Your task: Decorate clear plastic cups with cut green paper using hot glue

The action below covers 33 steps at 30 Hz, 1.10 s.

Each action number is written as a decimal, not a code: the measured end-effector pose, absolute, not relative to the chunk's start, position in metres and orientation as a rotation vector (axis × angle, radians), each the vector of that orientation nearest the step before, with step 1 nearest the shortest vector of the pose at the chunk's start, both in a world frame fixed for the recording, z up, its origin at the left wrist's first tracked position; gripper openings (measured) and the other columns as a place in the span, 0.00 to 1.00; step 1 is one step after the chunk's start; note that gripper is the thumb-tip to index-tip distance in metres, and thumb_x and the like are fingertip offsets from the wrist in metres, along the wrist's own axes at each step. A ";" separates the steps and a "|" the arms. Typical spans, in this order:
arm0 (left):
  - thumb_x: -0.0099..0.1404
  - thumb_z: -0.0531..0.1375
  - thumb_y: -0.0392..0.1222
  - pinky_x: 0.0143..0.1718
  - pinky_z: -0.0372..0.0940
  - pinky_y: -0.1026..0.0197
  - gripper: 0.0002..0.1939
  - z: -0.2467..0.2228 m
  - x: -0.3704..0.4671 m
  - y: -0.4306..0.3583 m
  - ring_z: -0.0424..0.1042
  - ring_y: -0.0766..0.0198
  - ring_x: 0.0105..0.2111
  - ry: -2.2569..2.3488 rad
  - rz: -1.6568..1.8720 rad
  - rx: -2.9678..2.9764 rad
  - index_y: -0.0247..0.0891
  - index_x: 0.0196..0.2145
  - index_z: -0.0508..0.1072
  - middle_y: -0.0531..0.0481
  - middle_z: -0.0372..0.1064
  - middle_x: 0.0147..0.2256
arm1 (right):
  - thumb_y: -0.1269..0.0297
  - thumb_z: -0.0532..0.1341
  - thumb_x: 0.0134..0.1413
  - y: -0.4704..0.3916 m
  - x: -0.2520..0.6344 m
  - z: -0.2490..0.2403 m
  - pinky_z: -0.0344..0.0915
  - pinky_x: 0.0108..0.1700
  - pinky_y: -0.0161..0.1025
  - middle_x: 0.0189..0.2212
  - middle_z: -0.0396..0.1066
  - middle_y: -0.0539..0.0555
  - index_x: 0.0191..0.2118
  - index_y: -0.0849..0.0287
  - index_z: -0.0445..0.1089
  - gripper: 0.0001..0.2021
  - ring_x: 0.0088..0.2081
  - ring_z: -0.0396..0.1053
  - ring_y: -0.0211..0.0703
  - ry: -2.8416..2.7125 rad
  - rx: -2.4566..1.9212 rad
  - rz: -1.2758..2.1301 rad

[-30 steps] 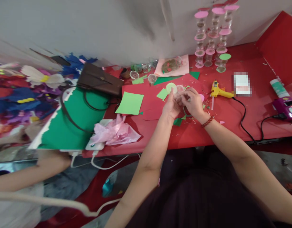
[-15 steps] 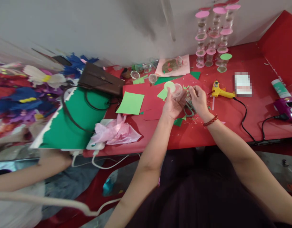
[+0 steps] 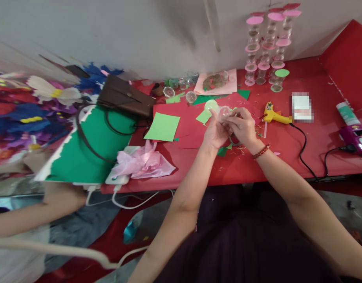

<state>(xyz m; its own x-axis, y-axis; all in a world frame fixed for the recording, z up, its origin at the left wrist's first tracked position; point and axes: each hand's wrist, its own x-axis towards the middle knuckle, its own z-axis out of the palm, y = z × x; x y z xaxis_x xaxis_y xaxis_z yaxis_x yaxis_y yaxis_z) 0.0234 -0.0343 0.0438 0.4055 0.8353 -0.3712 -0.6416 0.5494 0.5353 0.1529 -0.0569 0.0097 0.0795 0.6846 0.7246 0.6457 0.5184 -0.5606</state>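
Observation:
My left hand (image 3: 214, 133) is turned palm up, its fingers curled round a small clear plastic cup (image 3: 223, 111). A pale green disc (image 3: 211, 106) shows at the cup's left side, near my thumb; whether it is fixed to the cup I cannot tell. My right hand (image 3: 244, 124) meets the left one at the cup, thumb and fingers pinched together. What lies in that pinch is too small to make out. Scissors (image 3: 234, 139) lie partly hidden beneath my hands, among green paper scraps (image 3: 222, 151).
A yellow glue gun (image 3: 275, 115) with its cord lies to the right. Behind it stand stacked clear cups with pink discs (image 3: 263, 45). Left are a green paper square (image 3: 162, 126), a pink plastic bag (image 3: 142, 163) and a brown bag (image 3: 126, 96). Another person's arm (image 3: 60, 204) is at lower left.
My right hand has moved slightly left and down, from the green scraps beside the cup to the cup and left fingertips. My left hand keeps hold of the cup.

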 end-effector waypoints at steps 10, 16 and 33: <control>0.75 0.57 0.60 0.36 0.69 0.61 0.21 0.044 0.025 -0.034 0.74 0.65 0.25 0.662 0.921 0.264 0.40 0.43 0.79 0.53 0.73 0.24 | 0.72 0.55 0.66 -0.061 0.154 0.012 0.72 0.51 0.50 0.42 0.79 0.56 0.41 0.52 0.78 0.14 0.46 0.75 0.50 -1.667 -1.204 -0.089; 0.73 0.61 0.57 0.40 0.71 0.62 0.19 0.046 0.028 -0.039 0.76 0.65 0.28 0.661 0.962 0.267 0.41 0.50 0.78 0.53 0.75 0.27 | 0.73 0.54 0.63 -0.061 0.149 0.011 0.71 0.51 0.54 0.40 0.76 0.59 0.40 0.53 0.73 0.11 0.46 0.72 0.54 -1.620 -1.296 -0.120; 0.72 0.58 0.63 0.43 0.73 0.58 0.25 0.050 0.026 -0.040 0.81 0.60 0.34 0.688 0.962 0.231 0.39 0.50 0.79 0.49 0.78 0.29 | 0.65 0.55 0.70 -0.056 0.149 0.009 0.69 0.39 0.41 0.32 0.73 0.50 0.40 0.52 0.65 0.04 0.33 0.72 0.42 -1.245 -1.321 0.179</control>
